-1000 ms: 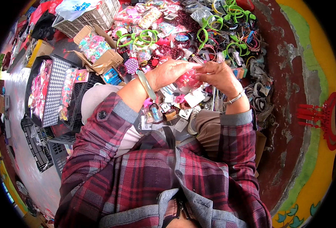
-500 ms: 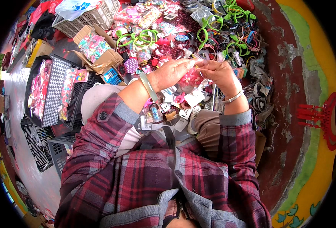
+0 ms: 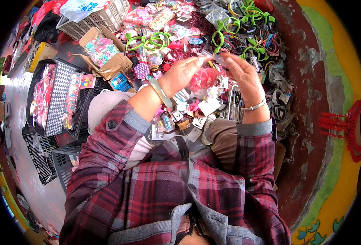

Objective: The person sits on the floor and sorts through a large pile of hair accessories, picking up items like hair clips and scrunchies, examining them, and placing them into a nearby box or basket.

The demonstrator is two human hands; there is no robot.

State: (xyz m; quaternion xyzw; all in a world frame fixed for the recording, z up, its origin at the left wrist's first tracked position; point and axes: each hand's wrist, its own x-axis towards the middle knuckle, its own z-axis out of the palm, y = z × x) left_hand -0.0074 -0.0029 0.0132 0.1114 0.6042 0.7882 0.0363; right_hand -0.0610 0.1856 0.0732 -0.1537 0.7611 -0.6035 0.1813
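A clear plastic bag (image 3: 201, 81) with pink and red pieces inside hangs between my hands, above a heap of small goods. My left hand (image 3: 182, 76), with a pale green bangle at the wrist, is closed on the bag's upper edge between thumb and fingers. My right hand (image 3: 245, 77), with a thin silver-coloured bangle, has its thumb and fingertips drawn together at the other end of the clear upper edge. Below the bag lie white cards (image 3: 209, 106) and a pink hair ornament (image 3: 194, 106).
Green headbands (image 3: 158, 40) and several dark hair bands lie across the heap. On the left stand an opened cardboard box (image 3: 121, 63) of packets, a black-and-white patterned basket (image 3: 60, 96) and black crates (image 3: 39, 153). A beige crate (image 3: 94, 24) stands farther back.
My right hand has moved right and slightly up, away from my left fingers. More of the bag's clear upper edge shows between the hands, and the bag has shifted slightly left.
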